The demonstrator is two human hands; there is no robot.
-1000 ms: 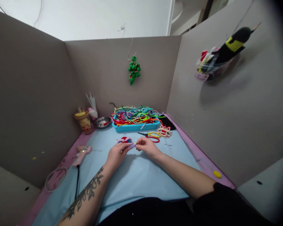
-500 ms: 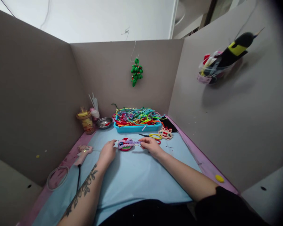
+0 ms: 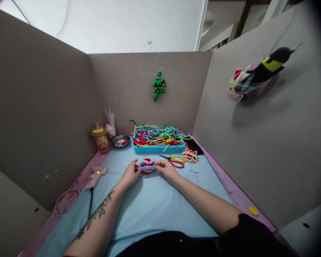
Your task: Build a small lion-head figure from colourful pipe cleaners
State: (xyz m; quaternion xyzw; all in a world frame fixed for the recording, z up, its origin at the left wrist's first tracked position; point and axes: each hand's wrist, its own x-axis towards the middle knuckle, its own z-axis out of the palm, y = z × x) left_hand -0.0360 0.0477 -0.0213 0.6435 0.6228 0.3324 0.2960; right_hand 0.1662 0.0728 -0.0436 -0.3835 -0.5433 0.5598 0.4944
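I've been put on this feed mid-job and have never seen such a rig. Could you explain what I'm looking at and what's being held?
There is no machine here: you see a person's bare left hand and right hand. One camera, worn on the head, looks forward and down at them.

Between the hands is a small red-and-lilac fuzzy piece. The right fingertips pinch one end of its lilac strip; the left ones are at the other end, but too small to tell whether they grip.

Beyond, on the blue cloth, are scissors, a beige-and-red piece and a blue tray of coloured fuzzy strips. At the left are a metal bowl and a pink glue gun.
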